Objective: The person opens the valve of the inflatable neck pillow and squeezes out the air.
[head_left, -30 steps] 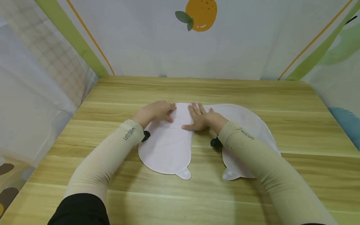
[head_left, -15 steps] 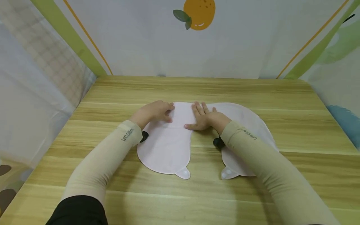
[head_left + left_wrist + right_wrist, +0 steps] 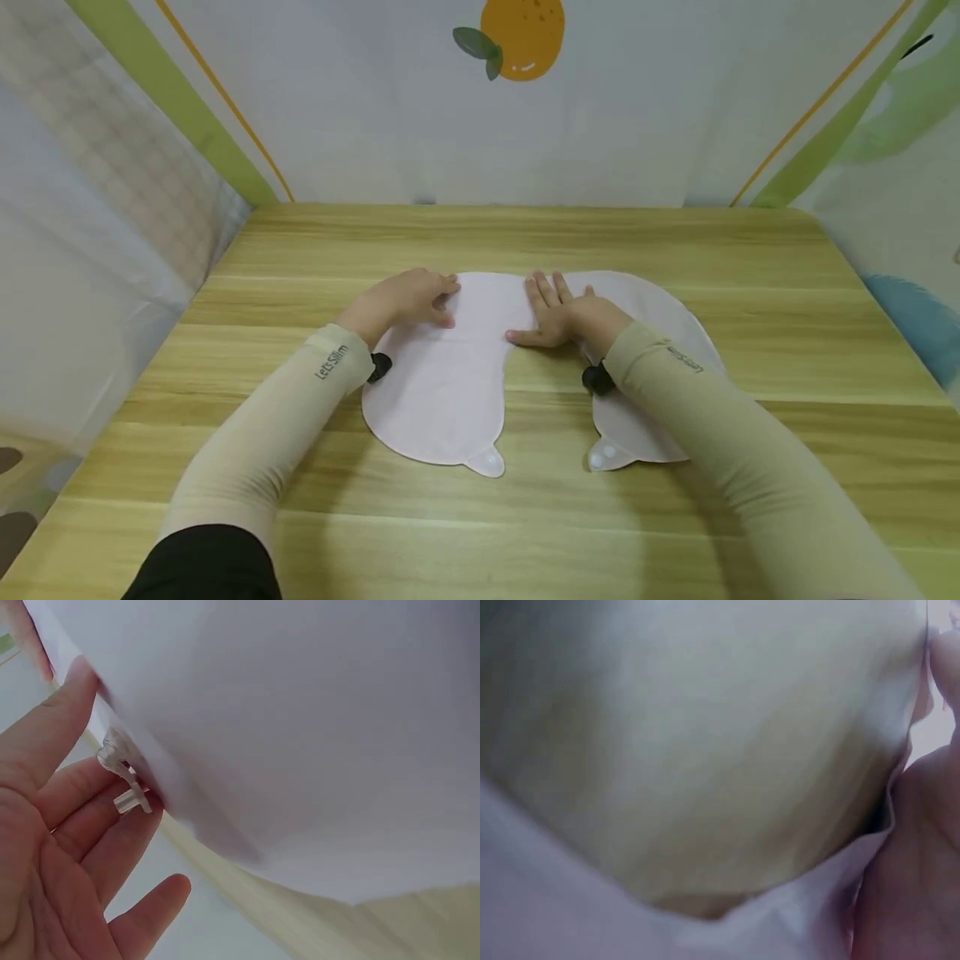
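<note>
A pale pink, U-shaped cloth that looks like a baby bib [image 3: 442, 400] lies spread on the table, its two snap tabs [image 3: 486, 462] pointing toward me. My left hand [image 3: 408, 300] rests at its upper left edge, fingers loosely bent and thumb apart. In the left wrist view, the thumb and fingers touch the bib's edge beside a small clear plastic piece [image 3: 127, 780]. With fingers spread, my right hand [image 3: 562, 317] lies flat on the narrow middle part. Only its edge [image 3: 922, 847] shows in the blurred right wrist view. My right forearm covers part of the bib's right lobe.
The wood-grain table [image 3: 480, 550] extends around the bib on all sides. Behind it hangs a white curtain [image 3: 360, 100] printed with an orange, with more printed fabric at both sides. A small black device [image 3: 598, 379] sits under my right wrist.
My right hand has slid to the right across the bib, flattening its middle. The left hand has stayed at the left edge. The whole view has shifted slightly.
</note>
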Available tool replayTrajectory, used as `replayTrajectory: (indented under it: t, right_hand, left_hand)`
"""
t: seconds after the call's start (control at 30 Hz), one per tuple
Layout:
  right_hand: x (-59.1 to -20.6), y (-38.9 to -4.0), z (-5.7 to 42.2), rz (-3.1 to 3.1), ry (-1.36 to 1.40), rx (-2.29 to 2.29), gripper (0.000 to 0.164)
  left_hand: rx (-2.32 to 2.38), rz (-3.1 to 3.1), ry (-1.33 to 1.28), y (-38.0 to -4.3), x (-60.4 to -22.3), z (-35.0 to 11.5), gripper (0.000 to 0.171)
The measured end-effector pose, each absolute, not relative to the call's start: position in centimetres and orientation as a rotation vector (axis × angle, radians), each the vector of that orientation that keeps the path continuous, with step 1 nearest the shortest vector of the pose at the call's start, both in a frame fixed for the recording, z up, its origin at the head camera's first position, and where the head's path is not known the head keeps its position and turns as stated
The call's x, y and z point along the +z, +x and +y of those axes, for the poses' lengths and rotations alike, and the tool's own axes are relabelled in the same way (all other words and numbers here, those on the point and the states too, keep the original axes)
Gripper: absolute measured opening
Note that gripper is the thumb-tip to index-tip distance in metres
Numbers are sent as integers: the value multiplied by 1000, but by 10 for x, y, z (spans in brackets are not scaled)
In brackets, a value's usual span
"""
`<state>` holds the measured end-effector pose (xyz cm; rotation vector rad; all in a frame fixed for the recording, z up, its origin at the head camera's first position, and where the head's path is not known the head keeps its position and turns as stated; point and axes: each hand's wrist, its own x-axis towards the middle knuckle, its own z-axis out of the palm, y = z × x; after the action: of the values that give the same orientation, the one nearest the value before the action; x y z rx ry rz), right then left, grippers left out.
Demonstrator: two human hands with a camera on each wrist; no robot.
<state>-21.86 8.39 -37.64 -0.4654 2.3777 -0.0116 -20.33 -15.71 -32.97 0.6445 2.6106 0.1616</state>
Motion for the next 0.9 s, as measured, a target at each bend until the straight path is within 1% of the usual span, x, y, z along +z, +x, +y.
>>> replayTrajectory:
  t: [0.13, 0.23, 0.3, 0.37, 0.57, 0.7, 0.9]
  right_hand:
    - [-377, -216, 86, 2391, -483, 1, 111]
    - [-377, -216, 85, 2399, -482, -1, 110]
    - [-377, -216, 84, 2398, -486, -3, 111]
    - [-378, -216, 83, 2391, -490, -2, 112]
    - [-379, -213, 83, 2394, -487, -1, 109]
    - [-374, -213, 86, 2405, -475, -15, 108]
    - [-377, -216, 94, 2424, -467, -24, 108]
  left_hand:
    - [106, 2621, 796, -207, -330, -148, 56]
    - [110, 2637, 911, -211, -330, -137, 55]
    - [118, 2633, 944, -214, -330, -129, 59]
    - [118, 2614, 935, -216, -331, -121, 62]
    - [39, 2575, 889, -222, -334, -112, 63]
    - [63, 2587, 868, -222, -332, -115, 62]
    - [142, 2633, 852, -216, -333, -126, 60]
